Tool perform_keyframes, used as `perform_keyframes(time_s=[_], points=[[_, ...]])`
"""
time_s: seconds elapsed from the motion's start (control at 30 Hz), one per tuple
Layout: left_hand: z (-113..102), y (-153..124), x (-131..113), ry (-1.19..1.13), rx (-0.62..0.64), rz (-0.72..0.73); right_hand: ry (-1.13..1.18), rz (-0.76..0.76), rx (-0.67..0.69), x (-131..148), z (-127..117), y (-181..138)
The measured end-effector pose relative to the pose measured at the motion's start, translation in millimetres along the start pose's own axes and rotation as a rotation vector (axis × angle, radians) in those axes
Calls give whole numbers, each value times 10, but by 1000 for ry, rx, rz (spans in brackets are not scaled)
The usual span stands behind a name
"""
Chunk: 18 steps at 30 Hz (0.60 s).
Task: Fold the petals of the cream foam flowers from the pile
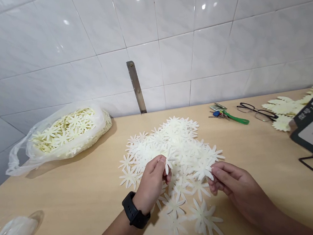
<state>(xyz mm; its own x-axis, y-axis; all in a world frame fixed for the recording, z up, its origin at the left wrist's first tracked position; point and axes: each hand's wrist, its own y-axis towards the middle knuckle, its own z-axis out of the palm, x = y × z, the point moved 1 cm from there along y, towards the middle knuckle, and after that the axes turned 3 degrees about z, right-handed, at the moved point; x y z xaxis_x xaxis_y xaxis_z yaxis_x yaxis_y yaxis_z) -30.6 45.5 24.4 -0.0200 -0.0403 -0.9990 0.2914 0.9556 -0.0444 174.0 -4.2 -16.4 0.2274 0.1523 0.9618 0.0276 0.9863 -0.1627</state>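
A heap of pale cream flower-shaped cutouts (174, 140) with narrow petals lies in the middle of the wooden table. My left hand (155, 176), with a black watch (135, 210) on its wrist, pinches one flower cutout (167, 164) by a petal over the heap's near side. At the heap's right edge my right hand (235, 182) has thumb and fingers closed on the petal tip of another flower cutout (204, 171). Several loose flower cutouts (174, 205) are spread on the table between and below my hands.
At the back left lies an open plastic bag (23, 159) full of similar cutouts. Keys with a green strap (236, 118) and eyeglasses (265, 115) rest at the back right. A dark printed bag (308, 130) stands beside more cutouts (283, 108). Clear plastic (14, 231) lies at left.
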Motion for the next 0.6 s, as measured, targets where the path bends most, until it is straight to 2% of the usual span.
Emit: perform_keyframes(time_s=[0.17,0.43,0.5,0.6], points=[[35,-13,-2,-47,58,-60,-38,-23,-13,16,14,-31],[44,-18,-19,-93,105,-42,-126,-64,30,23,3,-46],[43,-15,-10,-108,126,-54,-215,-151,49,58,5,-60],[49,-17,7,-119,147,-82,-363,-416,110,159,19,-130]])
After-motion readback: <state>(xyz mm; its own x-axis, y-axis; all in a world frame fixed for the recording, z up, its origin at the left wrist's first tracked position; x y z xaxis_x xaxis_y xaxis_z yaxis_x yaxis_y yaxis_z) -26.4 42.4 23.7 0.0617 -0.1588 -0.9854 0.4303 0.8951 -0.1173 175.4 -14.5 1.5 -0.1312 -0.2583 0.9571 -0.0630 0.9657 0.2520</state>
